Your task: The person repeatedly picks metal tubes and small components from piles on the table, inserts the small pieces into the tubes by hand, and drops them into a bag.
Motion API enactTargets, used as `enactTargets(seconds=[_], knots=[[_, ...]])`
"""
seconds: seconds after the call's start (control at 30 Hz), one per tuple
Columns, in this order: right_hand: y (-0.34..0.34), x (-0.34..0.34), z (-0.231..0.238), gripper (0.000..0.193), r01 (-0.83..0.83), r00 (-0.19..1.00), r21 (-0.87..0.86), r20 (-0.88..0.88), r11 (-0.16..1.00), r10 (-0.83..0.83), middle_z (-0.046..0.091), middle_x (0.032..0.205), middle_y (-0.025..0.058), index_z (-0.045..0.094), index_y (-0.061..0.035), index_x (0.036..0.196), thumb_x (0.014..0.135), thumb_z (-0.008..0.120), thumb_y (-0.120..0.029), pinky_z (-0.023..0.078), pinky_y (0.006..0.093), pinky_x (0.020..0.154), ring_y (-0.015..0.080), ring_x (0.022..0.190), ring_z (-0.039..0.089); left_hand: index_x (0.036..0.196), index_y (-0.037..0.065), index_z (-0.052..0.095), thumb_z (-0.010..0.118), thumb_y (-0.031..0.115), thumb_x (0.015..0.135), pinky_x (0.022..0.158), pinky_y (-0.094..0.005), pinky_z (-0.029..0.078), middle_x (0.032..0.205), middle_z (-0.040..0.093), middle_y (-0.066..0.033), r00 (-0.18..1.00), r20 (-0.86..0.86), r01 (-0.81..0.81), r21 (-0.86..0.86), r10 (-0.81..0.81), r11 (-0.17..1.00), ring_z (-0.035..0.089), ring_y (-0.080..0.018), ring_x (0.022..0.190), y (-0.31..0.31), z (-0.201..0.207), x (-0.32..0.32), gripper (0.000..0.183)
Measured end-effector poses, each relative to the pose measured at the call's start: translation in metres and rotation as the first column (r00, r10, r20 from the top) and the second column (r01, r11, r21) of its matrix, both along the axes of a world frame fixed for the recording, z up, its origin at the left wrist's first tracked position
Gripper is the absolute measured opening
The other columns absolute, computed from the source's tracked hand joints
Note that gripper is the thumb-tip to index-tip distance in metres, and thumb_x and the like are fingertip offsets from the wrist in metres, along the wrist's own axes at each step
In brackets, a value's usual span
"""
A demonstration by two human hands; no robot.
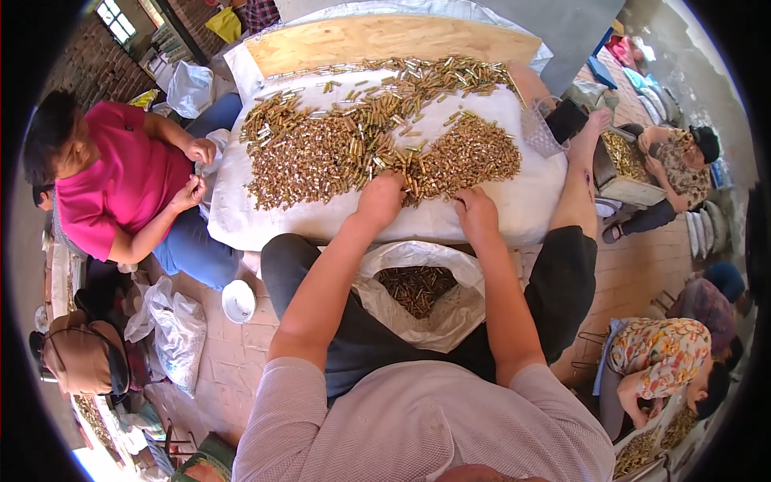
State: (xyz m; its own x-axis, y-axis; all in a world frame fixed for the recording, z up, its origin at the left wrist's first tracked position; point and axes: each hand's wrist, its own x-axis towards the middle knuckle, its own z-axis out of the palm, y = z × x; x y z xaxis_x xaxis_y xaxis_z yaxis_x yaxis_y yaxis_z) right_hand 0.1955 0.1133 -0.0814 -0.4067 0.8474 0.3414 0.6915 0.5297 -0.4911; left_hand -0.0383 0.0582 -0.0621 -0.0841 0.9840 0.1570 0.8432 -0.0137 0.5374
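Small brass-coloured metal pieces (313, 157) lie heaped on a white cloth-covered table (241, 221). Longer tube-like ones (438, 76) are strewn along the back and down the middle. At the near edge of the heap, my left hand (381, 198) has its fingers curled in against the pieces; what they grip is hidden. My right hand (477, 214) is closed by the front of the right-hand heap (470, 161), thumb and fingers together, and anything in it is too small to name. Between my legs an open white sack (377, 301) holds many dark, copper-coloured pieces.
A wooden board (393, 40) borders the table's far side. A clear plastic basket (542, 128) stands at its right edge. To the left sits a person in a pink shirt (120, 177), near a white bowl (238, 301) and a filled plastic bag (178, 337). Others work at right.
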Motion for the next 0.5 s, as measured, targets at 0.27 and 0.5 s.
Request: enactTargets(seconds=[0.27,0.5], knots=[[0.001,-0.001,-0.007,0.008,-0.078,0.951,-0.179,-0.308,0.981,0.019,0.066,0.081,0.0118,0.067,-0.0009,0.091,0.083,0.068,-0.004,0.052,0.0341,0.065,0.0233,0.069,0.064,0.1,0.002,0.065,0.069,0.004,0.086,0.064,-0.0326,0.052,0.084,0.066,-0.0084,0.882,0.472,0.024,-0.03,-0.008,0.999,0.063,-0.0178,0.073,0.001,0.016,-0.004,0.015],[-0.012,-0.005,0.019,0.007,-0.499,0.564,-0.564,-0.788,0.658,-0.247,0.067,0.08,0.0064,0.067,-0.0029,0.096,0.09,0.067,-0.006,0.05,0.0276,0.056,0.0131,0.064,0.061,0.113,0.0,0.061,0.063,0.0,0.091,0.062,-0.0282,0.057,0.089,0.067,-0.0068,0.391,0.92,0.184,-0.107,0.027,0.977,0.066,-0.014,0.073,0.0,0.042,0.013,0.022]])
